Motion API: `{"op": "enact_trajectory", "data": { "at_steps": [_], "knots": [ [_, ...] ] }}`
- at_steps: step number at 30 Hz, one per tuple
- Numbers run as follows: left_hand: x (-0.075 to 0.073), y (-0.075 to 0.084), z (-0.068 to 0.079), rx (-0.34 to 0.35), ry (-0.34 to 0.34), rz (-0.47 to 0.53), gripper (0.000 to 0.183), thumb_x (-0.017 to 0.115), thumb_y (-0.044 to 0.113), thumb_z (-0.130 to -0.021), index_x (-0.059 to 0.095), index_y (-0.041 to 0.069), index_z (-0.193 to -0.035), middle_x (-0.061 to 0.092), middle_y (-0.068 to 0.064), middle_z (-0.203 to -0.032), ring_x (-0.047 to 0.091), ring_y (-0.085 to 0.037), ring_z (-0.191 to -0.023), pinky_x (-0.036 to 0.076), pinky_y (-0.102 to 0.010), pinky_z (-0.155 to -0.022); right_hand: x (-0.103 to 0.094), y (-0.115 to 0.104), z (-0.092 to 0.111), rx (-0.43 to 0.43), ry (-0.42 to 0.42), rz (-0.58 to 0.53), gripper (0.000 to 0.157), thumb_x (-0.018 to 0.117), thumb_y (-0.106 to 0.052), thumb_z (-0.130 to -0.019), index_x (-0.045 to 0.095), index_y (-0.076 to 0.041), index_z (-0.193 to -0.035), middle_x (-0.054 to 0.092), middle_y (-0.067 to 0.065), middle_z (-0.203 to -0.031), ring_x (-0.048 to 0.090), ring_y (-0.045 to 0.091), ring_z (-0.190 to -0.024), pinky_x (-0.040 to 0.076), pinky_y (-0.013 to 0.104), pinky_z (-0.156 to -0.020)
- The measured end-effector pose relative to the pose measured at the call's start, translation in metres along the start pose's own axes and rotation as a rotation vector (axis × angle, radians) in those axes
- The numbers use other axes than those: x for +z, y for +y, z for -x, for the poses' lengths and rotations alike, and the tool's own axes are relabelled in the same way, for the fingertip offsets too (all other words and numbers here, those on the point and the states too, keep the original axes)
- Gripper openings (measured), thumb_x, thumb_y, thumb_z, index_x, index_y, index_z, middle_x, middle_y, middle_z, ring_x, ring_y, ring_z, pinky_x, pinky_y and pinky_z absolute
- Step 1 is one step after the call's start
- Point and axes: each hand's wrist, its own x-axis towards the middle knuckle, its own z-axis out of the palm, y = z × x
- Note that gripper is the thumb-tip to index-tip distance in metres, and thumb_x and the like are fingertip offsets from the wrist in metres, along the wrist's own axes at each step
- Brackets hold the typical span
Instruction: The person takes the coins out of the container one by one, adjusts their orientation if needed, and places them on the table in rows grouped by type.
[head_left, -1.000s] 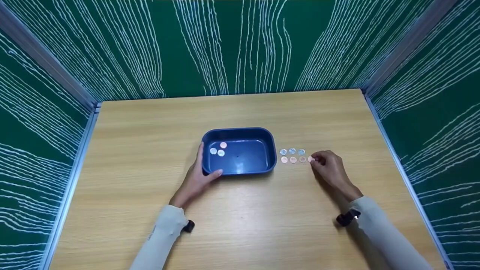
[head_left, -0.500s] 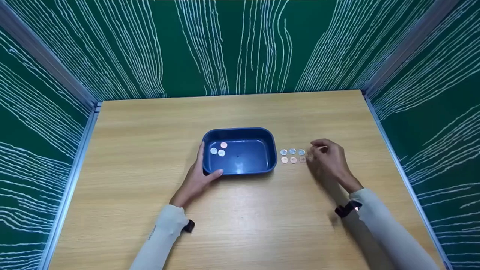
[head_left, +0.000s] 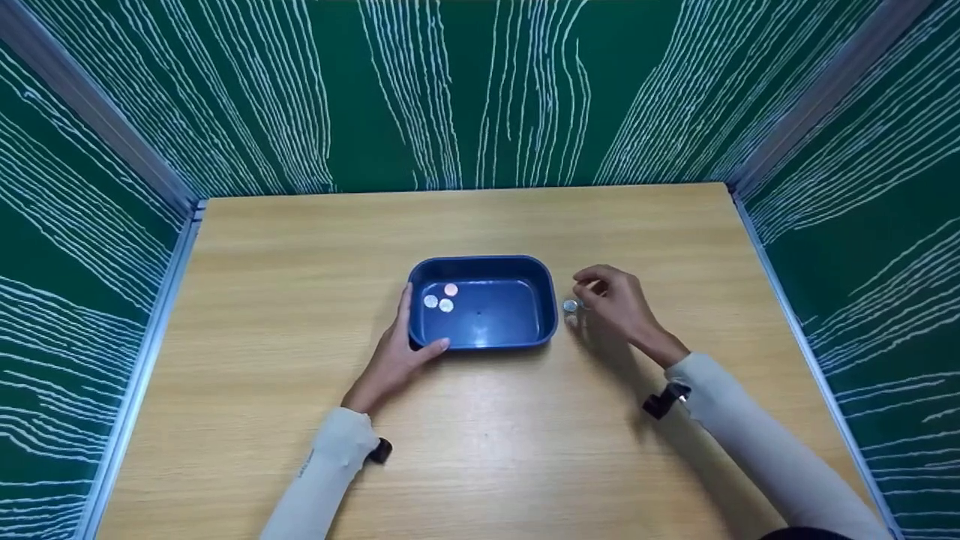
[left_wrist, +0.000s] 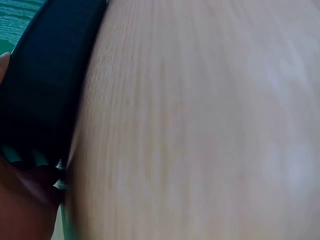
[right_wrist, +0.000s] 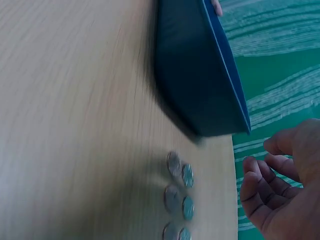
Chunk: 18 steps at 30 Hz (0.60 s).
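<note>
A dark blue plastic tray [head_left: 517, 315] stands mid-table, and two silver coins [head_left: 446, 305] and one copper coin [head_left: 451, 289] lie at its left end. My left hand [head_left: 397, 352] holds that end, thumb over the near rim and fingers along the side. To the tray's right my right hand [head_left: 611, 300] hovers over the table with loosely bent fingers; no coin shows between them. Beneath it, copper coins [right_wrist: 172, 198] and silver coins [right_wrist: 188, 208] lie in two rows, mostly covered by the hand in the head view.
The light wooden table [head_left: 300, 262] is bordered by green panels [head_left: 465, 97] with white wavy lines at the back and both sides. A dark wrist device [head_left: 666, 400] sits on the right wrist, and another dark device [head_left: 380, 451] on the left.
My right hand has left the right end of the coin rows, lifted, and moved left toward the tray. The left hand and the coins in the tray have stayed put.
</note>
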Motion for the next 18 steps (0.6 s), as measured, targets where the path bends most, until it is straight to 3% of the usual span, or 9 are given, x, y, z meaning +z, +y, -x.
{"op": "enact_trajectory", "data": {
  "at_steps": [12,18],
  "knots": [
    [0.0,0.0,0.001,0.049,0.004,-0.014,0.12,0.086,0.038,-0.097,-0.001,0.033,-0.179,0.021,-0.015,-0.182,0.036,-0.042,-0.16,0.032,-0.062,-0.128,0.026,-0.03,-0.015,-0.121,-0.146,0.013,0.015,0.074,0.0,-0.102,0.079,0.005,-0.115,0.079,0.014,-0.106,0.073,0.026,-0.089,0.056,0.021,-0.073],
    [0.0,0.0,0.001,0.055,0.006,-0.014,0.118,0.085,0.039,-0.098,-0.001,0.034,-0.179,0.019,-0.015,-0.183,0.034,-0.042,-0.161,0.031,-0.063,-0.128,0.039,-0.044,-0.024,-0.17,-0.229,0.044,0.013,0.075,0.0,-0.101,0.079,0.003,-0.113,0.077,0.013,-0.104,0.07,0.022,-0.09,0.057,0.027,-0.077]
  ]
}}
